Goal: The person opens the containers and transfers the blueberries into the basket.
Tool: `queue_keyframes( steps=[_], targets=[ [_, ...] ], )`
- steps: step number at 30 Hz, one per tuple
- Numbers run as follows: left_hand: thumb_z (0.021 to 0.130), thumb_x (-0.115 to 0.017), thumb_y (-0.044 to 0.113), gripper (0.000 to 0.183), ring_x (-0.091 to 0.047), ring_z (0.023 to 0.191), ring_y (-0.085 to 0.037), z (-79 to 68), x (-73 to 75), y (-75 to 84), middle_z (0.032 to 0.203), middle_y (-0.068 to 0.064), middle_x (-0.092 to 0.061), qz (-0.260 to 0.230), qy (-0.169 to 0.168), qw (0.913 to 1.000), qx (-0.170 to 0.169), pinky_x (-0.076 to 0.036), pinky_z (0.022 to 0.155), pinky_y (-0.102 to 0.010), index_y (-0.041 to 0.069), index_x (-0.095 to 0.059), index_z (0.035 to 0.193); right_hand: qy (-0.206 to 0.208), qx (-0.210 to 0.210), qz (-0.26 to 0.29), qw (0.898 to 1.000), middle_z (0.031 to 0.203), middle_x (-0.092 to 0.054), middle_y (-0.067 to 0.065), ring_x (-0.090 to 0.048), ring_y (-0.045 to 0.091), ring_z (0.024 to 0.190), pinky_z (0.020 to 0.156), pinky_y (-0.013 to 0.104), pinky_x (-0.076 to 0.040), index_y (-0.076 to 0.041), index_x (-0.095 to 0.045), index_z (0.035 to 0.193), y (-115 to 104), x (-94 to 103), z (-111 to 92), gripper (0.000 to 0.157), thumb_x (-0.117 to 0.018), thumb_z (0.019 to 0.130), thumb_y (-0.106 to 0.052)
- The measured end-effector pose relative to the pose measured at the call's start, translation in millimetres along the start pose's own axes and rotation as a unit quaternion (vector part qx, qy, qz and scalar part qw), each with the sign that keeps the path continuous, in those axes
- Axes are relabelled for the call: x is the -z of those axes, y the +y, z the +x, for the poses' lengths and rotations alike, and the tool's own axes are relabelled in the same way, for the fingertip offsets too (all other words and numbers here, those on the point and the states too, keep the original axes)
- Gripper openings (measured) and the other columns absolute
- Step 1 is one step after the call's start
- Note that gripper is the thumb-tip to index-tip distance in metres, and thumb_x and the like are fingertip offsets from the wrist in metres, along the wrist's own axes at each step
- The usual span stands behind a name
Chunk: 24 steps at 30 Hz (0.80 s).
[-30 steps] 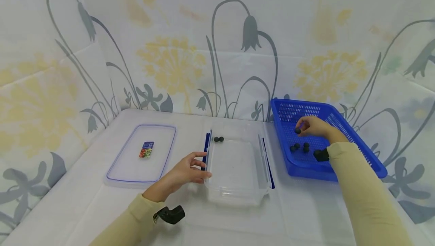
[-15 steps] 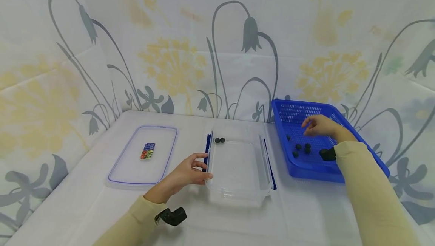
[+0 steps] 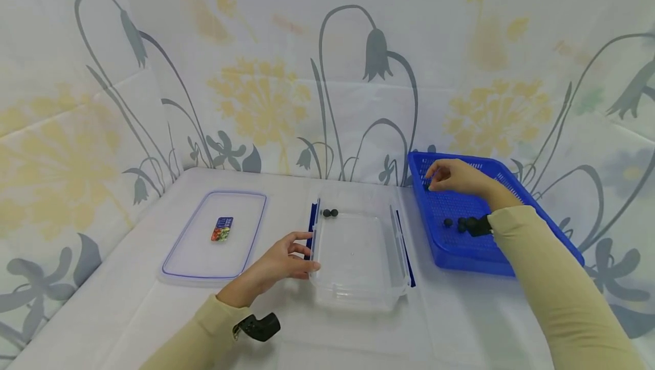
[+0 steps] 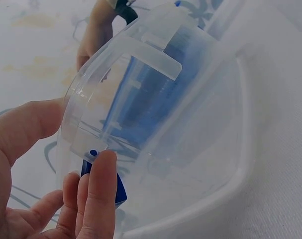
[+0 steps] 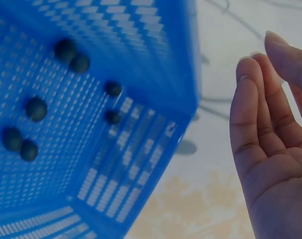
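Observation:
My left hand (image 3: 286,259) holds the near left side of a clear plastic food container (image 3: 353,245), thumb at the rim and fingers by its blue side clip (image 4: 118,191). Two small dark balls (image 3: 330,213) sit together in its far left corner. My right hand (image 3: 455,178) is over the far left part of a blue plastic basket (image 3: 440,245), fingers slightly bent. Nothing shows between its thumb and fingertips in the right wrist view. Several dark balls (image 5: 36,108) lie on the basket's floor, one of them (image 3: 427,186) just below the fingertips in the head view.
A clear lid (image 3: 197,250) with a blue edge and a colourful label lies flat at the left. A white cloth (image 3: 327,347) covers the table. Behind it hangs a flower-printed cloth (image 3: 286,34).
My right hand held a dark ball over the basket, let it go, and then moved left and farther back. The left hand has stayed on the container.

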State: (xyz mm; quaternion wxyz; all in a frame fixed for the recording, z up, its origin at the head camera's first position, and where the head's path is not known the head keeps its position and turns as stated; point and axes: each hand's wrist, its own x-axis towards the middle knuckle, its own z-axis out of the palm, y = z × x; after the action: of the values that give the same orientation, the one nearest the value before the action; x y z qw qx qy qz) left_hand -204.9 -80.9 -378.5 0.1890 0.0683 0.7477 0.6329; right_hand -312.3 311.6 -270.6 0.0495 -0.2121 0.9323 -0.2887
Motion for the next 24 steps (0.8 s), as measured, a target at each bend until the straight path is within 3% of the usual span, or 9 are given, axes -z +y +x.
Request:
queue_keyframes(
  steps=[10,24],
  targets=[
    [0.078,-0.075,0.009,0.070,-0.060,0.081,-0.020,-1.0,0.9,0.2,0.110,-0.015,-0.048,-0.005,-0.006,1.0000,-0.002,-0.055,0.075,-0.036,0.006,-0.037,0.137,-0.013,0.027,0.002,1.000,0.087,-0.061,0.008,-0.056,0.021,0.079,0.072,0.035,-0.048,-0.001,-0.059,0.105,-26,-16.5,24,0.022,-0.066,0.087,-0.010],
    [0.078,-0.075,0.008,0.072,-0.060,0.081,-0.020,0.6,0.7,-1.8,0.111,-0.018,-0.047,-0.019,-0.016,0.9996,-0.008,-0.055,0.076,-0.037,0.004,-0.035,0.138,-0.069,0.062,0.045,0.995,0.086,-0.059,0.011,-0.058,0.025,0.081,0.076,0.035,-0.048,0.001,-0.057,0.105,-53,-59.8,53,0.019,-0.063,0.087,-0.003]
  ],
)
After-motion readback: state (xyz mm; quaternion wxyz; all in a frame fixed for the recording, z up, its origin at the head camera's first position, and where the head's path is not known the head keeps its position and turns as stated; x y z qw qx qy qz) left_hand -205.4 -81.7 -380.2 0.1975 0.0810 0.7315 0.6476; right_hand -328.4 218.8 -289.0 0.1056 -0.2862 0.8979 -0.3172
